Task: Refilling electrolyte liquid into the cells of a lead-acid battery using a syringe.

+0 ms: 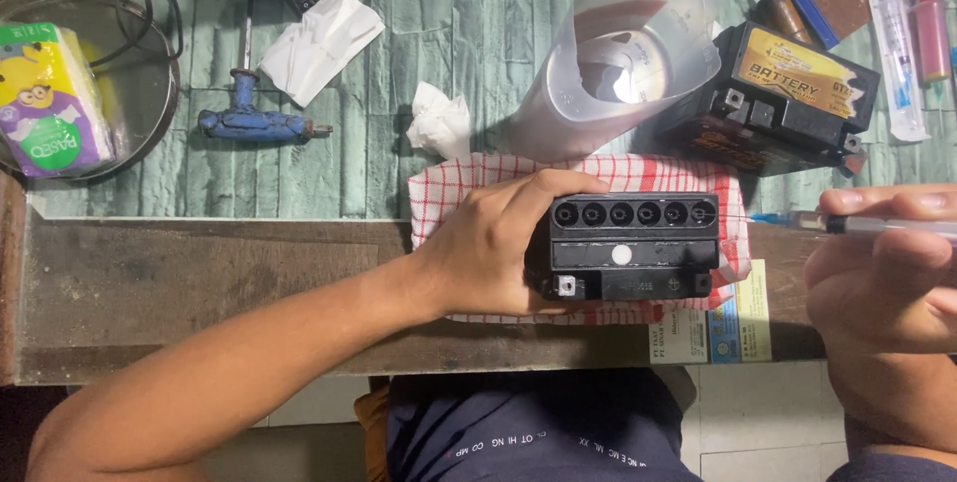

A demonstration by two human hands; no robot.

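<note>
battery (630,253) sits on checked cloth (439,193) at desk (199,283) edge, left hand (488,253) fingers wrapped round its side, right hand (877,273) fingers pinching syringe (867,226) whose needle nears the end cell hole; a slip could spill fluid or miss.

Even, fairly bright overhead light falls on the bench. Glare flares inside the translucent plastic jug (628,63) just beyond the left hand's (488,248) grip. The right hand (882,273) looms soft, slightly blurred at the frame's edge; below, shadows deepen.
</note>
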